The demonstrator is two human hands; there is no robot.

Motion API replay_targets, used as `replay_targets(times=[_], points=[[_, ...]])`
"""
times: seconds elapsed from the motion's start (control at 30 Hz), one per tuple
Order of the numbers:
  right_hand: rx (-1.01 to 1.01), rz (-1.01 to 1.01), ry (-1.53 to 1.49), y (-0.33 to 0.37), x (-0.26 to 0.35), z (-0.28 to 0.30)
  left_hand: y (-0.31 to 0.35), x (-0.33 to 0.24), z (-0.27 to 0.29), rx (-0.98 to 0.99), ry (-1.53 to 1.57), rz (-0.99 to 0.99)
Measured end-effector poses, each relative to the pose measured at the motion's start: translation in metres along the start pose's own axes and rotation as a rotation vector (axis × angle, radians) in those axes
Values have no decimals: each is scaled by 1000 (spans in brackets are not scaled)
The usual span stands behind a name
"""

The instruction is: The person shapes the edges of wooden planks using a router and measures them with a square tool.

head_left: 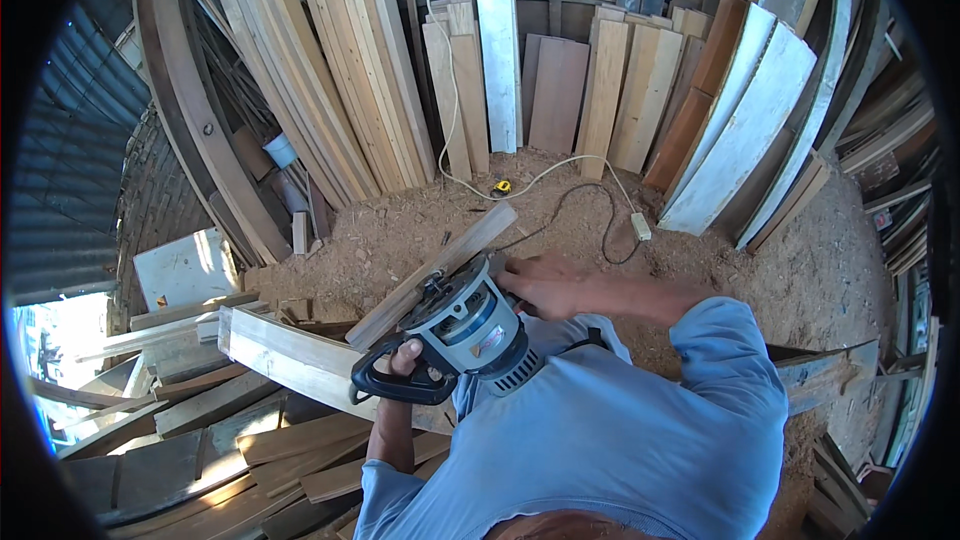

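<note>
A grey and black power router (478, 330) is held on its side in front of my body, its vented motor end toward my shirt. My left hand (403, 358) is closed around its black loop handle, thumb on top. At the tool's far right side is my right hand (545, 285), its fingers curled against the router and partly hidden by it. A narrow wooden strip (480, 237) runs slantwise along the tool's base side. Where base and strip meet, the cutting end is too small to make out.
A pale board (290, 345) lies left of the router, over piled planks (180, 460). Planks (350, 70) lean along the back. On the sawdust-covered ground (370, 230) are a yellow tape measure (501, 188), a white cord (560, 166) with a socket block (640, 227), and a dark cord (607, 230).
</note>
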State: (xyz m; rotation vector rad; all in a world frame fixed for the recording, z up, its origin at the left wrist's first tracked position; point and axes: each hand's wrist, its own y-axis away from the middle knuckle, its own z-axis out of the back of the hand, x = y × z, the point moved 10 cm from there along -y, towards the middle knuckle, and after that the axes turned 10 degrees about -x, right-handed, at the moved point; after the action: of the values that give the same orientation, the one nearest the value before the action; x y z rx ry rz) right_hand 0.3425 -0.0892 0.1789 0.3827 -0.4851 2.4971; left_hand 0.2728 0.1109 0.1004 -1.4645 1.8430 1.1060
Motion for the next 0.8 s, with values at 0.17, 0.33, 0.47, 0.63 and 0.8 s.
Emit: replay_targets(times=[0.17,0.33,0.47,0.63,0.8], points=[[-37,54,22,6,-3,-12,0,0,-1,4,8,0],[89,-8,25,0,-9,-10,0,1,-2,25,28,-5],[175,-54,-18,3,-3,-5,2,0,-1,22,37,-12],[213,-82,-32,8,-8,-10,6,5,-1,20,54,-12],[236,-82,-75,7,-7,-10,11,9,2,2,65,-6]])
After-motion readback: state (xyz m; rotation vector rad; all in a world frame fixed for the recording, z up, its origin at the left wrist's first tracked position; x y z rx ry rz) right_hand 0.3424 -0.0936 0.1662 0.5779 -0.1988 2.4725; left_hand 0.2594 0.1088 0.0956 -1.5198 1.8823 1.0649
